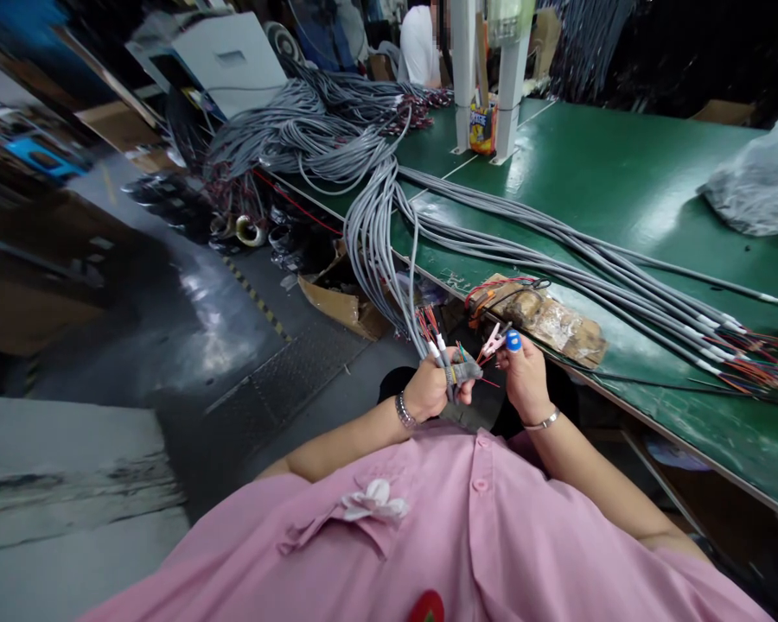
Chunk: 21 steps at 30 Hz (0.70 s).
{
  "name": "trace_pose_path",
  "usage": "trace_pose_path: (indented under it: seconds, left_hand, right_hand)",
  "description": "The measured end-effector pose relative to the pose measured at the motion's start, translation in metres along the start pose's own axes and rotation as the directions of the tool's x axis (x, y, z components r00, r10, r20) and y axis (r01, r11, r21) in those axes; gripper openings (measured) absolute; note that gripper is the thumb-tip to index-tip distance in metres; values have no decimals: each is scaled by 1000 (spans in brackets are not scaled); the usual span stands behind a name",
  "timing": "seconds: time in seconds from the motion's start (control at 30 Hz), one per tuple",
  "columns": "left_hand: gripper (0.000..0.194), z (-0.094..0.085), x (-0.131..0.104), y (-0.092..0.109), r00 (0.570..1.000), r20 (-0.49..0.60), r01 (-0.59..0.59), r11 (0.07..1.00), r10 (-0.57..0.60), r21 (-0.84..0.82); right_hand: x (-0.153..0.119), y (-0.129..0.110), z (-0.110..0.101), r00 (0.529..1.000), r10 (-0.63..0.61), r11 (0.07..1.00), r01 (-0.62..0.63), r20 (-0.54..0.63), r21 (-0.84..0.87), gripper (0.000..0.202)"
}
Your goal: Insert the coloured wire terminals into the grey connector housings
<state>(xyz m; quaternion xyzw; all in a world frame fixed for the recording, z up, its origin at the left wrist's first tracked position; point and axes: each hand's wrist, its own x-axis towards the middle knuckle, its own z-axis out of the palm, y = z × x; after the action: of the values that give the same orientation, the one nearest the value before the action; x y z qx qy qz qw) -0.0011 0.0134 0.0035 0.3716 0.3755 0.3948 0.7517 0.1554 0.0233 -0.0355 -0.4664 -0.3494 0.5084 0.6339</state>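
My left hand (431, 389) is closed around the ends of several grey cables (389, 242) that hang over the table edge. Grey material wraps one of its fingers. Thin red, green and other coloured wires (430, 321) stick out from the white-banded cable ends beside that hand. My right hand (525, 376), with a blue cover on the thumb, is raised close to the left one. Its fingers pinch a pale pink clip (492, 343), whose jaws point toward the wire ends. Exactly where the clip touches the wires is too small to tell.
On the green table (577, 164), more grey cables (557, 250) lie lengthwise, ending at the right. A taped brown block (545, 320) with leads sits at the near edge. A large cable heap (298, 130), white posts (506, 95) and a plastic bag (758, 173) stand farther off. Someone (418, 43) is behind.
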Motion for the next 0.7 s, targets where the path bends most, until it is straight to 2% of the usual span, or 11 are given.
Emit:
trace_pose_path:
  seconds: [0.07,0.13,0.2,0.27,0.47,0.7]
  left_hand:
    - [31,0,1,1,1000,5,7,1000,-7,12]
    - [31,0,1,1,1000,13,15,1000,-15,25]
    - [32,1,2,1,1000,11,21,999,-21,37]
    - [34,1,2,0,1000,1,26,999,-26,48]
    - [35,2,3,-3,999,-17,48,998,-47,50]
    - [36,2,1,-3,999,-17,36,997,-35,72]
  right_hand:
    - [-1,-1,1,1000,5,1000,-5,3,8,46]
    - [0,-4,4,990,106,984,-118,96,132,50]
    - [1,-8,6,958,213,932,-259,192,256,50]
    - [3,-11,8,938,261,888,-326,228,324,47]
    - [6,-9,10,957,232,870,-284,172,403,38]
    - [4,-9,10,933,290,812,-357,212,461,41]
